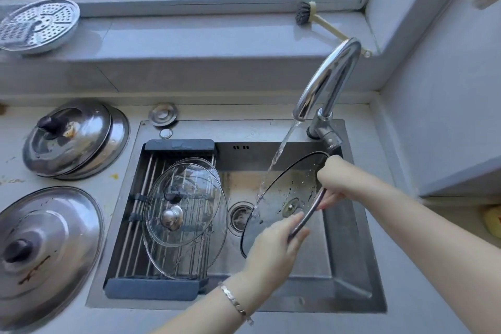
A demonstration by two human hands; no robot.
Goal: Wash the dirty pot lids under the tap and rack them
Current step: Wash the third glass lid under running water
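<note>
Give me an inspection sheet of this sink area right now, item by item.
Surface: grey counter with food stains at left.
Job's things: glass lid tilted under the running tap; two glass lids on the rack over the sink; metal lids stacked on the counter, some stained.
Clutter: steamer plate and brush on the sill.
Grips: left hand and right hand hold the lid's rim.
Cables: nothing seen.
Surroundings: window above.

Silver bracelet (235,301), bare forearms

Steel lids (67,141) on counter (16,171)
</note>
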